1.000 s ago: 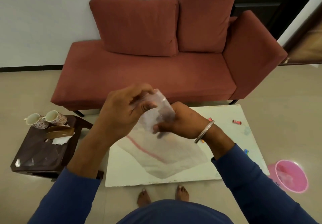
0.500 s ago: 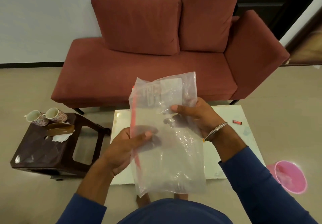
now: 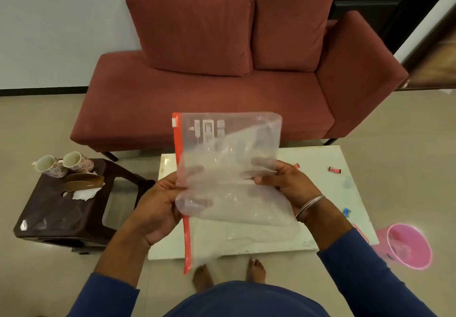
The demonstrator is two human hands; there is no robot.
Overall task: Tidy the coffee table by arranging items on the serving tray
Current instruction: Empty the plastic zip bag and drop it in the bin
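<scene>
A clear plastic zip bag with a red zipper strip along its left edge hangs upright above the white coffee table. My left hand pinches the bag's left edge by the zipper. My right hand, with a metal bangle on the wrist, grips its right side. The bag looks empty and is partly folded in the middle. Small wrappers lie on the table: a red one, another red one behind my right hand, and a blue one. No serving tray can be made out.
A dark brown stool on the left carries two patterned cups, a brown holder and a white tissue. A pink bin stands on the floor at the right. A red sofa sits behind the table. My bare feet are at the table's near edge.
One second ago both hands held the bag bunched low over the table. It has since been lifted, spread and turned upright, with my hands now holding its left and right sides.
</scene>
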